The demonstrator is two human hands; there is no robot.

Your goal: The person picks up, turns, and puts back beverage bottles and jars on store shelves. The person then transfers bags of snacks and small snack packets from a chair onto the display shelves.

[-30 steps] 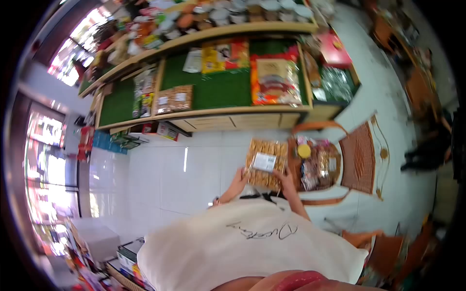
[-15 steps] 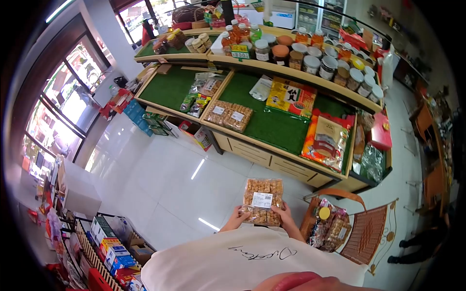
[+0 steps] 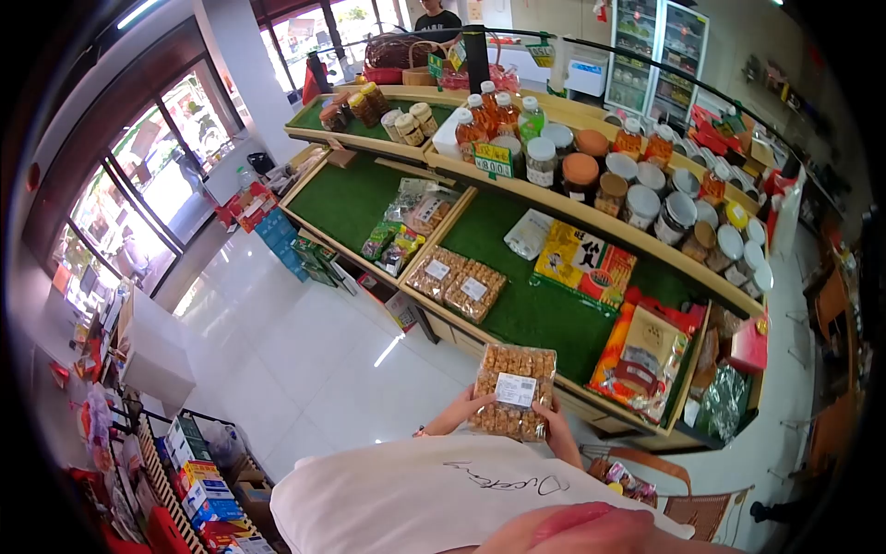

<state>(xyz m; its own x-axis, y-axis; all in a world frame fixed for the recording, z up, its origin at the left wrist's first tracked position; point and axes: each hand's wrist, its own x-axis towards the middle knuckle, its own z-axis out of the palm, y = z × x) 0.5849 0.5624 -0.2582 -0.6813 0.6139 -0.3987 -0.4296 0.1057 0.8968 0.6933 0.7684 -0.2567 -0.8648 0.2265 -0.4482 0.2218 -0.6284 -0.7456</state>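
Note:
Both hands grip a clear package of brown snack pieces (image 3: 510, 420) with a white label facing up, held in front of my shirt. My left hand (image 3: 469, 408) is closed on its left edge, thumb on top. On the right edge my right hand (image 3: 554, 427) is closed the same way. Just beyond the held package is the green-lined display shelf (image 3: 503, 323). Two similar packages of snack pieces (image 3: 459, 283) lie side by side at its front left. A yellow snack bag (image 3: 585, 265) and a red-orange bag (image 3: 643, 360) lie farther right.
Jars (image 3: 643, 205) and bottles line the upper tier. A wicker chair (image 3: 694, 517) with packets stands at lower right. Boxes (image 3: 208, 489) fill a rack at lower left. A person in a black shirt (image 3: 437, 23) is behind the display.
My view has shifted closer to the display. The held package now appears nearer the shelf's front edge, still in both hands. A person has come into view at the back.

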